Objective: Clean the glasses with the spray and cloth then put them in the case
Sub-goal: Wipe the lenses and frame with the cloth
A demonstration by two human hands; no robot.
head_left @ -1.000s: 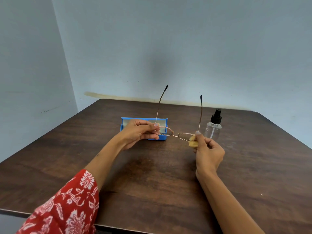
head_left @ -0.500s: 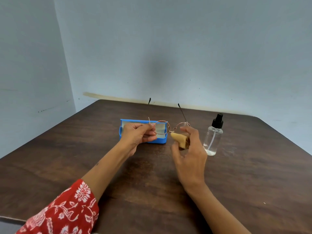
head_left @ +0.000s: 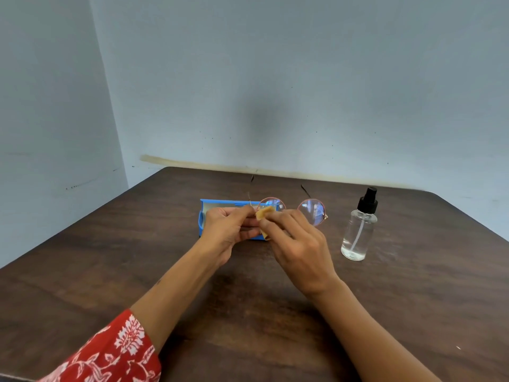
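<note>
Round thin-wire glasses (head_left: 311,215) meet soft tan cloth (head_left: 265,213) before boxy blue case (head_left: 220,206).

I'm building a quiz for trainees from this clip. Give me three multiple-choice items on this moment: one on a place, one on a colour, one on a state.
1. Where does the spray bottle stand?
A. right of both hands
B. inside the case
C. left of the case

2. What colour is the case?
A. blue
B. green
C. black

3. What is the cloth touching?
A. the glasses' left lens
B. the bottle
C. nothing

Answers:
1 A: the spray bottle stands upright on the table, right of the left hand and right hand.
2 A: the case is blue.
3 A: the right hand presses the cloth against one lens of the glasses.
</note>
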